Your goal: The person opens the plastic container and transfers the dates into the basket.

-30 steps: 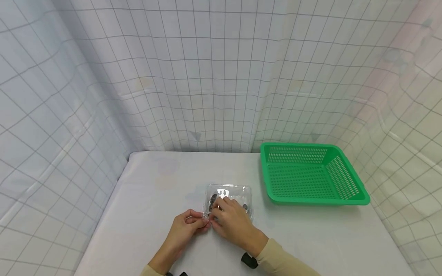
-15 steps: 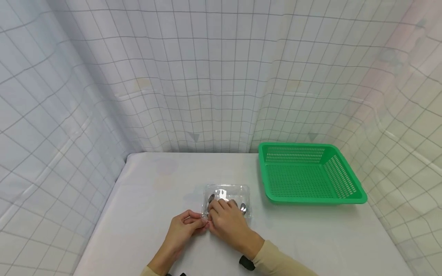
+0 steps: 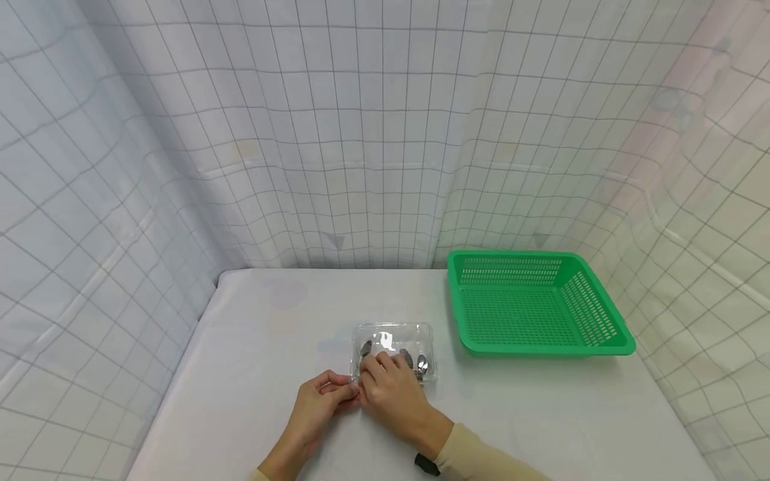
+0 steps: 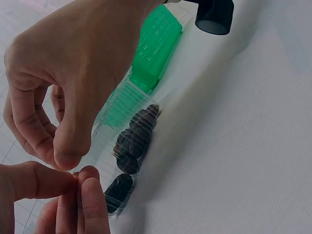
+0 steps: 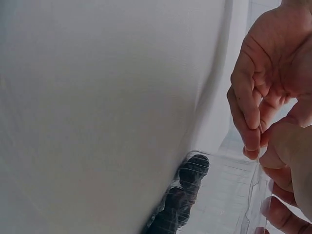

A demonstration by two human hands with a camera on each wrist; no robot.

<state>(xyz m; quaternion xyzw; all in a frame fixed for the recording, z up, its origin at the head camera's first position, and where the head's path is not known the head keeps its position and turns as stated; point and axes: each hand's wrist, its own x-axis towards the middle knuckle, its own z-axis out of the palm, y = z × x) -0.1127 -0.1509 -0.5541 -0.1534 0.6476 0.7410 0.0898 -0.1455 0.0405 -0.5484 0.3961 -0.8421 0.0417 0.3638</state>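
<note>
A clear plastic clamshell box [image 3: 404, 330] sits on the white table, holding several dark brown, oval, wrinkled pieces [image 4: 132, 142] that look like dates. My left hand [image 3: 319, 404] pinches the box's near left corner between thumb and fingers. Right beside it, my right hand [image 3: 396, 401] reaches over the front of the box, its thumb and curled fingers gripping the edge by the same corner. In the left wrist view the fingertips of both hands almost meet at the rim. The right wrist view shows the box's ribbed wall [image 5: 229, 187] under the fingers. My right hand hides part of the contents.
A green plastic basket [image 3: 541, 350] with slotted sides stands at the back right of the table [image 3: 259, 321]. White grid-patterned curtains [image 3: 385, 133] enclose the back and both sides. A black wrist device [image 4: 214, 19] is strapped by my right sleeve.
My right hand has shifted slightly left and toward me along the box edge, uncovering more of the dark pieces. My left hand keeps its pinch at the corner. The head view has shifted slightly.
</note>
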